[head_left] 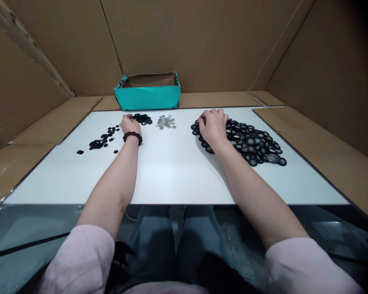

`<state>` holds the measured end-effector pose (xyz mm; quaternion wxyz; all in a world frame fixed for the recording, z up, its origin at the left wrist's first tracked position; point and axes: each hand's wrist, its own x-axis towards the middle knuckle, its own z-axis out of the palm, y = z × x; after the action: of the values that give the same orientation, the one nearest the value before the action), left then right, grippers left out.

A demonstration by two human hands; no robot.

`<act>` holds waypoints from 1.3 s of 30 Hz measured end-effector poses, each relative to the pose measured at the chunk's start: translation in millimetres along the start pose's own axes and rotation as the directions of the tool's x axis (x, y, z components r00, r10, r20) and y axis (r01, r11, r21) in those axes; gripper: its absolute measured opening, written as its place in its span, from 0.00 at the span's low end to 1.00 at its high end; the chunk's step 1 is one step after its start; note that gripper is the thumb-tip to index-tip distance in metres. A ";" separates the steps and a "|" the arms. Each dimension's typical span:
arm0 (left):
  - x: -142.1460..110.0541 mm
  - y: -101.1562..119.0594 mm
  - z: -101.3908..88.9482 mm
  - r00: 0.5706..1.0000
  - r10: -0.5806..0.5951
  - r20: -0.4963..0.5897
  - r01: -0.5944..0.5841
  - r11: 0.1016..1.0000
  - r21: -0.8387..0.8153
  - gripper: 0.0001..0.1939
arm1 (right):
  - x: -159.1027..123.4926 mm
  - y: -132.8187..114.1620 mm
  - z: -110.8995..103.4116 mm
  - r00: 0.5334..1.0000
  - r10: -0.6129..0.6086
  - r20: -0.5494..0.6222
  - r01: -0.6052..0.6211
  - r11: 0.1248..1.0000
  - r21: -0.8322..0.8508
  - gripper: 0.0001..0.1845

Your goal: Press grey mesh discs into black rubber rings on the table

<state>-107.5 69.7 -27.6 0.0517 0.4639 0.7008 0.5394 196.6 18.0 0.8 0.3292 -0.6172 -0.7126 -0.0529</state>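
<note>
My left hand (129, 123) rests on the white board (171, 171), fingers curled at a small heap of black rings (143, 119). A dark bead bracelet (133, 137) sits on that wrist. My right hand (214, 123) lies with bent fingers on the left end of a large pile of black rings with grey centres (251, 143). Between the hands lies a small heap of grey discs (166, 121). What either hand pinches, if anything, is hidden by the fingers.
Scattered small black pieces (102, 141) lie left of my left hand. A teal open box (148, 91) stands behind the board. Cardboard walls (202, 41) enclose the back and sides. My lap is below the board's near edge.
</note>
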 end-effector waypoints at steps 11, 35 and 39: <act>-66.2 84.3 17.1 0.921 0.176 0.347 0.003 0.889 -0.458 0.13 | -10.8 -21.8 -0.3 0.967 -0.242 0.078 0.219 0.949 0.227 0.14; -52.5 56.7 12.3 0.937 0.131 0.325 -0.120 0.991 -0.053 0.10 | -9.6 -20.6 13.4 0.955 -0.277 -0.106 0.297 0.898 0.325 0.11; -46.8 49.0 24.6 0.936 0.123 0.330 -0.179 0.974 0.143 0.08 | -11.4 -24.4 7.7 0.965 -0.257 -0.050 0.259 0.912 0.318 0.12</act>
<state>-37.9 53.4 -18.4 0.0829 0.6004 0.6889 0.3977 171.4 6.4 -3.1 0.4179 -0.4557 -0.7857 0.0189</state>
